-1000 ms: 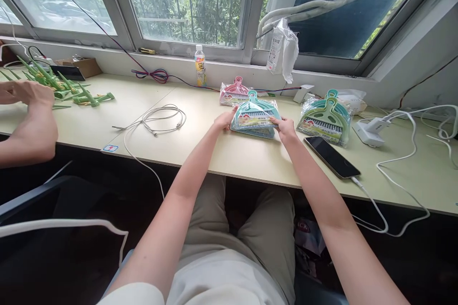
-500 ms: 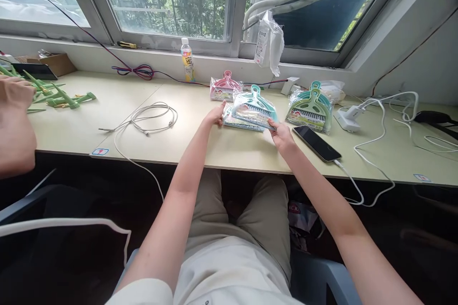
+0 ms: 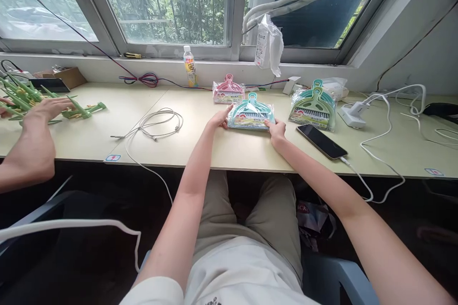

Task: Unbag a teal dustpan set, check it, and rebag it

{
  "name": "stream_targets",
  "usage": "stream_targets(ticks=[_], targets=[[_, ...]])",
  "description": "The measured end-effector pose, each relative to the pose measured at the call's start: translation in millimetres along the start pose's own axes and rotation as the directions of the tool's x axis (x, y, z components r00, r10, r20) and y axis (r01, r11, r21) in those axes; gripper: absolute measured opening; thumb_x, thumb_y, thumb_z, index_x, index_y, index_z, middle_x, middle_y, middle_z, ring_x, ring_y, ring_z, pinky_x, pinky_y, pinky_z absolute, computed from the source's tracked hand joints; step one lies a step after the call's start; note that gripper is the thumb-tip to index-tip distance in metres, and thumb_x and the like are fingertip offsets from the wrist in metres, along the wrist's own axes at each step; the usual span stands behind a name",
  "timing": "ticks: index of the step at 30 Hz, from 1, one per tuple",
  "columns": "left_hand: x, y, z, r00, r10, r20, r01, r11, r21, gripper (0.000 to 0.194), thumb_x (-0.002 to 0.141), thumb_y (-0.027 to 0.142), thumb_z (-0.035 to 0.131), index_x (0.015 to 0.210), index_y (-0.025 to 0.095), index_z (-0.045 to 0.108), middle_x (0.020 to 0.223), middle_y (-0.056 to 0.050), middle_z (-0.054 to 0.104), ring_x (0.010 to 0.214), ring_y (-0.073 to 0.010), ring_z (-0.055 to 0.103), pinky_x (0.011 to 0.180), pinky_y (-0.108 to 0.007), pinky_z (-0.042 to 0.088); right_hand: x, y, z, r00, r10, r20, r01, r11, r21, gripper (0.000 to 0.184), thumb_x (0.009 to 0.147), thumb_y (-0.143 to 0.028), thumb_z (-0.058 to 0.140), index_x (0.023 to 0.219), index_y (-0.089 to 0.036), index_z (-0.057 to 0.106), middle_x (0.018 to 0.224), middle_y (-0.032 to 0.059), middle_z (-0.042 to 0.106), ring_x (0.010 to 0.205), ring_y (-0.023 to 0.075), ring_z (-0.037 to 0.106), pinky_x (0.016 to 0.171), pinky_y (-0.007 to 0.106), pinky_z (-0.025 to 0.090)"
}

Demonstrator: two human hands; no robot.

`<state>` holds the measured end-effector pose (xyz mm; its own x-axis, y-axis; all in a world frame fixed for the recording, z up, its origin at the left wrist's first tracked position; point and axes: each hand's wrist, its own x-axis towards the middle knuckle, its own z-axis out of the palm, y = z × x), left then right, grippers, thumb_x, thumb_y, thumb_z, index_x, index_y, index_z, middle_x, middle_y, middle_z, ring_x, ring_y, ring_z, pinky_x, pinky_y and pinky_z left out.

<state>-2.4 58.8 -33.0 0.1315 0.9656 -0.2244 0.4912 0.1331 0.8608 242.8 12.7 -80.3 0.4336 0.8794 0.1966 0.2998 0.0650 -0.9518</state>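
In front of me on the table is a light blue dustpan and brush set [image 3: 251, 113] in clear plastic wrap. My left hand [image 3: 219, 118] grips its left edge, thumb on top. At its lower right corner, my right hand [image 3: 276, 130] pinches the wrapping between thumb and fingers. A wrapped pink dustpan and brush set [image 3: 228, 90] lies just behind to the left. Off to the right is a green set [image 3: 313, 110], also wrapped, with a blue one partly hidden behind it.
A black phone [image 3: 321, 141] on a white cable lies right of my right hand. Further right is a white power adapter [image 3: 354, 115]. A coiled grey cable [image 3: 157, 124] and a bottle [image 3: 190, 66] are to the left. Another person's hand [image 3: 46, 107] touches green plastic pieces at far left.
The blue set in my right hand has come down and left, lining up over the blue set beneath it. At left, the other person's hand has moved onto the green pieces.
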Motion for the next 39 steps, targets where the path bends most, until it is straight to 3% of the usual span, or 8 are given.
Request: stream_targets(ticks=[3,8,13,15,19,27,33,39], targets=[[0.1,-0.3,-0.6,0.998,0.035,0.045,-0.037,0.999,0.035,0.078,0.088,0.080,0.042,0.121,0.012,0.059,0.064,-0.004,0.062,0.063,-0.0192,0.069,0.063,-0.025,0.051,3.6,-3.7,4.5,0.995,0.080,-0.052,-0.083,0.995,-0.049,0.027,0.074,-0.039,0.073,0.086,-0.016,0.070,0.083,0.0064,0.070,0.082,0.0206,0.061,0.080,0.032,0.050],[-0.5,0.2,-3.2,0.995,0.057,0.077,-0.070,0.983,0.171,0.065,0.073,0.073,0.072,0.098,0.013,0.066,0.067,-0.007,0.065,0.069,-0.0202,0.071,0.063,-0.025,0.050,4.7,-7.8,7.2,0.998,-0.063,-0.019,0.059,0.984,-0.170,0.020,0.081,-0.034,0.067,0.091,-0.017,0.068,0.090,0.0093,0.071,0.084,0.0228,0.060,0.085,0.034,0.048],[-14.9,3.7,-12.6,0.977,0.087,0.195,-0.102,0.993,0.067,0.064,0.084,0.075,0.053,0.108,0.018,0.068,0.078,-0.008,0.070,0.077,-0.0184,0.072,0.073,-0.024,0.053,15.3,-5.0,11.1,0.991,-0.133,-0.010,0.129,0.972,-0.195,0.024,0.082,-0.027,0.065,0.103,-0.016,0.067,0.101,0.0130,0.071,0.092,0.0246,0.060,0.092,0.037,0.046],[-18.7,4.6,-12.5,0.967,0.129,0.220,-0.145,0.988,0.060,0.058,0.082,0.066,0.064,0.116,0.019,0.066,0.086,-0.007,0.071,0.077,-0.0174,0.072,0.075,-0.024,0.054,20.0,-2.6,12.8,0.990,-0.139,-0.012,0.134,0.971,-0.196,0.025,0.082,-0.028,0.066,0.103,-0.016,0.066,0.103,0.0134,0.070,0.097,0.0259,0.060,0.096,0.039,0.045],[-13.2,3.2,-0.9,0.982,0.160,0.103,-0.171,0.980,0.106,0.046,0.075,0.042,0.078,0.111,0.015,0.065,0.087,-0.007,0.070,0.066,-0.0169,0.067,0.072,-0.029,0.055,24.9,1.8,14.0,0.988,-0.152,0.021,0.152,0.962,-0.227,0.024,0.083,-0.029,0.066,0.103,-0.016,0.067,0.104,0.0135,0.068,0.105,0.0272,0.058,0.099,0.040,0.044],[10.0,-5.6,10.2,0.994,0.074,-0.074,-0.059,0.980,0.188,0.027,0.076,0.037,0.072,0.090,0.014,0.068,0.076,-0.007,0.070,0.083,-0.0259,0.071,0.081,-0.034,0.055,41.1,7.0,9.6,0.994,-0.094,0.063,0.106,0.972,-0.211,0.043,0.069,-0.031,0.079,0.107,-0.018,0.063,0.127,0.0145,0.059,0.125,0.0287,0.051,0.112,0.044,0.036],[13.7,-5.1,19.4,0.970,0.231,-0.073,-0.237,0.968,-0.081,0.045,0.077,0.012,0.064,0.121,0.016,0.059,0.121,-0.009,0.069,0.108,-0.0195,0.066,0.096,-0.028,0.051,53.1,7.5,9.1,0.961,-0.044,0.274,0.040,0.999,0.020,0.056,0.064,-0.034,0.083,0.108,-0.022,0.051,0.102,0.0025,0.065,0.099,0.0214,0.063,0.094,0.038,0.051],[12.1,-6.5,22.9,0.936,0.224,-0.273,-0.226,0.974,0.025,0.055,0.088,0.008,0.057,0.139,0.016,0.039,0.134,-0.013,0.061,0.119,-0.0185,0.060,0.100,-0.028,0.049,47.5,-2.3,31.9,0.980,-0.130,0.150,0.125,0.991,0.045,0.056,0.071,-0.027,0.075,0.119,-0.023,0.045,0.120,0.0078,0.062,0.109,0.0215,0.062,0.098,0.038,0.049]])
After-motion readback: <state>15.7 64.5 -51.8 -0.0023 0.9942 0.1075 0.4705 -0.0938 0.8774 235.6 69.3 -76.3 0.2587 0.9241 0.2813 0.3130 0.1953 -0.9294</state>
